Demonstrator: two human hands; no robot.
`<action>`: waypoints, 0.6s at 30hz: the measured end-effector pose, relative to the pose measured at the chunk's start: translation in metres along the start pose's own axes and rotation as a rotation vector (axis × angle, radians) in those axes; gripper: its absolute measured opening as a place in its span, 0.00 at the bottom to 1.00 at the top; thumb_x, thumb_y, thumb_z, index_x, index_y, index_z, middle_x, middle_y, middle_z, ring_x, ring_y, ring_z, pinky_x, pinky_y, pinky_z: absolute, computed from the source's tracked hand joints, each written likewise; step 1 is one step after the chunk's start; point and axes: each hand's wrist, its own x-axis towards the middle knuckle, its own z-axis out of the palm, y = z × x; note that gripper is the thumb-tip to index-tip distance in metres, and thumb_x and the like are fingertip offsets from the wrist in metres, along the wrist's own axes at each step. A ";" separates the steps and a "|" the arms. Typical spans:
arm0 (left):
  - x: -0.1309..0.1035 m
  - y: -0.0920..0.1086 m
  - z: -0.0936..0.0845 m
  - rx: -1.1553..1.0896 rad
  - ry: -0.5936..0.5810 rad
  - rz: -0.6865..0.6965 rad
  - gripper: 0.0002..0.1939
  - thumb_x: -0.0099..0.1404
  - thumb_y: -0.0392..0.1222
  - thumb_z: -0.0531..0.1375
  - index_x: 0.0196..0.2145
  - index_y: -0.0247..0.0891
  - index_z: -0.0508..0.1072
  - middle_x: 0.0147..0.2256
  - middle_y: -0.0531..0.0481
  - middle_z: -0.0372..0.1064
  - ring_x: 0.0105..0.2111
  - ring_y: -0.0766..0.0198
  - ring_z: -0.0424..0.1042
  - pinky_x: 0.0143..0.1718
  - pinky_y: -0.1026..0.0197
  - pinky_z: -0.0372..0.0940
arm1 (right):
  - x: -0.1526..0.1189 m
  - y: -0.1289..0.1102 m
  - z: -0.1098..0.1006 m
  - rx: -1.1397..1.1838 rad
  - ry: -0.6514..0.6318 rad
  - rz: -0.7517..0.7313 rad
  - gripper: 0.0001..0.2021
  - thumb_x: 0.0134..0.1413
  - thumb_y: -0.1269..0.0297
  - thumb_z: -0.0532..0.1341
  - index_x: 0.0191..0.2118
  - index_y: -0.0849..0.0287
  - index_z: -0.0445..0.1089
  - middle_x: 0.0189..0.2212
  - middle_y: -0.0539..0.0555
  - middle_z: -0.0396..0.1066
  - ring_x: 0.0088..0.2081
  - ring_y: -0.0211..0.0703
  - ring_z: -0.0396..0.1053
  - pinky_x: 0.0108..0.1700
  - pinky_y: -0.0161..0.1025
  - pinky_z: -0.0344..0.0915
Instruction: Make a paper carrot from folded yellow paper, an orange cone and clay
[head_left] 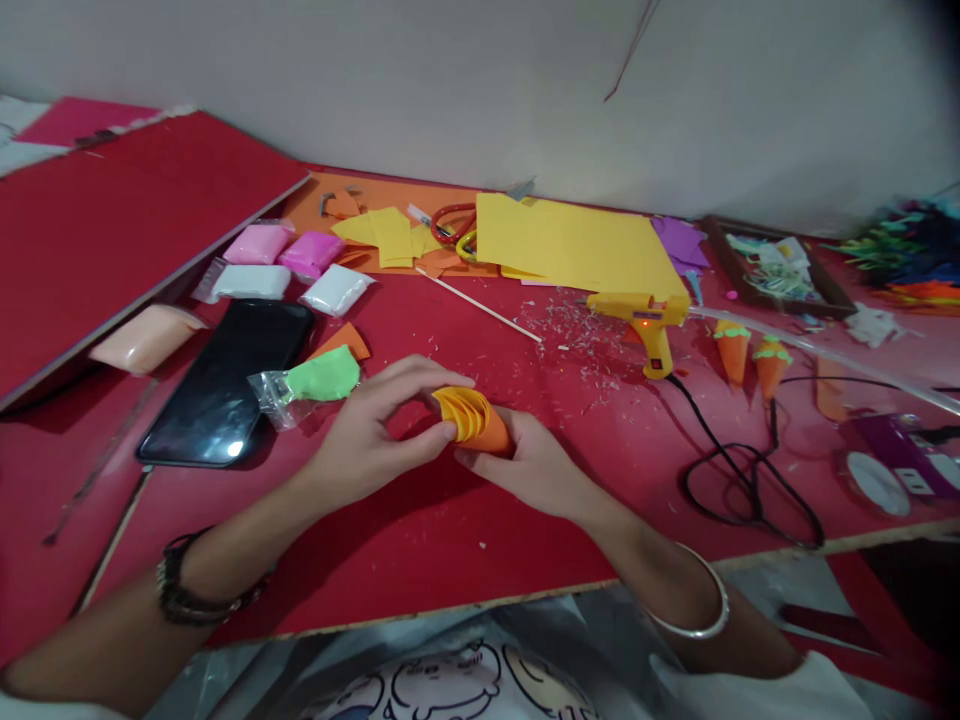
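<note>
Both the left hand [367,435] and the right hand [546,462] grasp a curled bundle [484,425] over the red tabletop [420,560], left fingers pinching its layered yellow end, right fingers wrapped round its orange side. Nearby lie a green packet [324,374], a phone [225,380] and, off to the right, a glue gun [643,318], its light on.

Curled, layered paper piece [482,424]: yellow folds, orange outer face. Flat-topped bench [420,545]: red. Pistol-shaped plastic glue gun [639,308]: yellow. Broad, rectangular sheet [577,243]: yellow. Glossy, slab-shaped phone [229,375]: black. Slim, pointed cones [731,355]: orange, light green tops. Fabric shirt [446,688]: white, black-outlined cartoon print.
</note>
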 end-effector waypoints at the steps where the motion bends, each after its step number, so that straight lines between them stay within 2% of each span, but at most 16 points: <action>1: 0.000 0.000 0.001 -0.024 0.016 -0.019 0.15 0.57 0.37 0.57 0.44 0.39 0.66 0.39 0.47 0.65 0.39 0.64 0.66 0.39 0.64 0.63 | 0.000 0.000 0.000 -0.012 0.011 -0.002 0.15 0.46 0.69 0.58 0.43 0.60 0.66 0.35 0.50 0.68 0.35 0.39 0.66 0.37 0.34 0.63; 3: -0.001 -0.002 0.004 -0.099 0.085 -0.057 0.15 0.56 0.37 0.58 0.43 0.39 0.64 0.37 0.49 0.65 0.36 0.66 0.66 0.37 0.64 0.64 | 0.001 0.001 0.000 -0.041 0.052 -0.020 0.15 0.47 0.68 0.57 0.43 0.60 0.66 0.35 0.50 0.69 0.36 0.39 0.66 0.38 0.35 0.63; 5: 0.000 -0.003 0.005 -0.128 0.139 -0.073 0.11 0.56 0.37 0.58 0.38 0.39 0.63 0.34 0.51 0.64 0.34 0.67 0.66 0.36 0.65 0.64 | 0.002 0.002 -0.001 -0.065 0.099 -0.044 0.15 0.48 0.67 0.57 0.44 0.60 0.65 0.35 0.51 0.69 0.37 0.40 0.66 0.39 0.36 0.63; 8: 0.001 -0.004 0.005 -0.018 0.078 -0.039 0.04 0.57 0.37 0.58 0.30 0.37 0.64 0.31 0.51 0.64 0.32 0.67 0.65 0.35 0.64 0.62 | 0.003 0.003 -0.001 -0.073 0.129 -0.055 0.15 0.48 0.68 0.56 0.44 0.59 0.65 0.36 0.51 0.69 0.38 0.41 0.66 0.40 0.37 0.63; 14: 0.002 -0.004 0.001 0.101 0.058 0.050 0.02 0.58 0.36 0.57 0.32 0.38 0.67 0.32 0.50 0.66 0.33 0.67 0.66 0.35 0.64 0.63 | 0.003 0.003 -0.001 -0.056 0.110 -0.038 0.13 0.48 0.68 0.56 0.43 0.60 0.65 0.35 0.51 0.70 0.40 0.42 0.67 0.42 0.39 0.64; 18: 0.003 -0.005 0.000 0.119 0.030 0.092 0.01 0.58 0.35 0.57 0.31 0.38 0.69 0.31 0.51 0.67 0.32 0.68 0.67 0.35 0.65 0.63 | 0.002 0.001 -0.001 0.020 0.092 -0.049 0.14 0.49 0.66 0.57 0.44 0.59 0.66 0.39 0.51 0.70 0.42 0.40 0.67 0.45 0.37 0.63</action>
